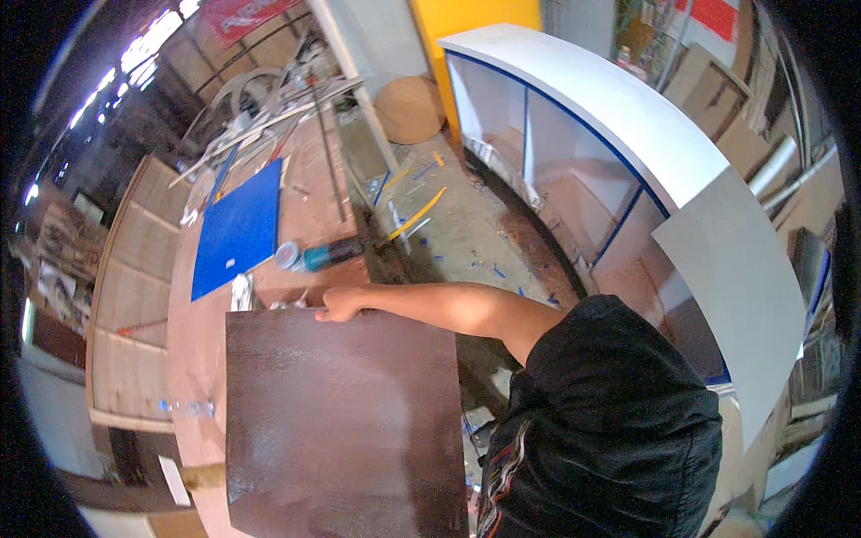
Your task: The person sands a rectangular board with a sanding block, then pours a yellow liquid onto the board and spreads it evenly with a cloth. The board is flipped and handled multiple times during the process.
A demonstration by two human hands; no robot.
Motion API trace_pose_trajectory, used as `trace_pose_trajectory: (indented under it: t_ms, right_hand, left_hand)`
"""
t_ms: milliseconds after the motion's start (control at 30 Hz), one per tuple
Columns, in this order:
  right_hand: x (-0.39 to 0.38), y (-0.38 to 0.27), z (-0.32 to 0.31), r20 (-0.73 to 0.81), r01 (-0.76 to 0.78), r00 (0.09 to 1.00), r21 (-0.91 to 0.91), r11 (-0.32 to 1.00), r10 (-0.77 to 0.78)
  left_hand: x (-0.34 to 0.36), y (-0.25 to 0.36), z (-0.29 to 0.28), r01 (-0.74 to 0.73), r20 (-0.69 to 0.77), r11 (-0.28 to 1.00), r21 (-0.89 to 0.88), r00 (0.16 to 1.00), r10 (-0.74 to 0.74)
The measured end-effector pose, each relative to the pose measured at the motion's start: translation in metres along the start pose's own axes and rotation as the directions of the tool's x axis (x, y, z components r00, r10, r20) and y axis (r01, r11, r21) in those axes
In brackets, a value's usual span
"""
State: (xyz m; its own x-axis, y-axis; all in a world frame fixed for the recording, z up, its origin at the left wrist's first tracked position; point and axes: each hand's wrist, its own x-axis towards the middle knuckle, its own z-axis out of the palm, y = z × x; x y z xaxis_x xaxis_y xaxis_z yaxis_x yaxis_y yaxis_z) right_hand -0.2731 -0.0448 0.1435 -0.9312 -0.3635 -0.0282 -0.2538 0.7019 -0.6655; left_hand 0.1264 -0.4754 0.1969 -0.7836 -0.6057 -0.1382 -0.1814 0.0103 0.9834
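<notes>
A dark brown flat sheet (341,421), square-cornered, fills the lower middle of the head view. It covers part of a long workbench with a pinkish-brown top (305,148). My right hand (343,303) reaches in from the right and is closed on the sheet's far edge, with its fingertips over the edge. Just beyond that hand, a teal and black power tool (330,254) with a round disc end lies on the bench. A blue sheet (240,229) rests farther off to the left. My left hand does not show.
To the right stands a curved white counter (592,99) with blue-edged openings, a pale grey panel (735,278) against it. Offcuts and strips litter the floor (457,233) between counter and bench. A wooden frame (134,296) stands left of the bench. Scraps and sticks cover the bench's far end.
</notes>
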Motion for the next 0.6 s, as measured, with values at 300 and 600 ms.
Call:
trace_pose_trajectory:
  t_ms: [300,600]
  right_hand:
    - [-0.058,0.094,-0.195,-0.172,-0.060,0.984,-0.027,0.998,0.054]
    - [-0.194,0.226,-0.412,-0.470,-0.248,0.869,-0.142,0.958,0.155]
  left_hand:
    - [0.023,0.062,0.074,-0.233,0.285,0.971,-0.045,0.929,0.236]
    - [0.039,0.169,0.357,-0.195,0.496,0.981,-0.003,0.851,0.171]
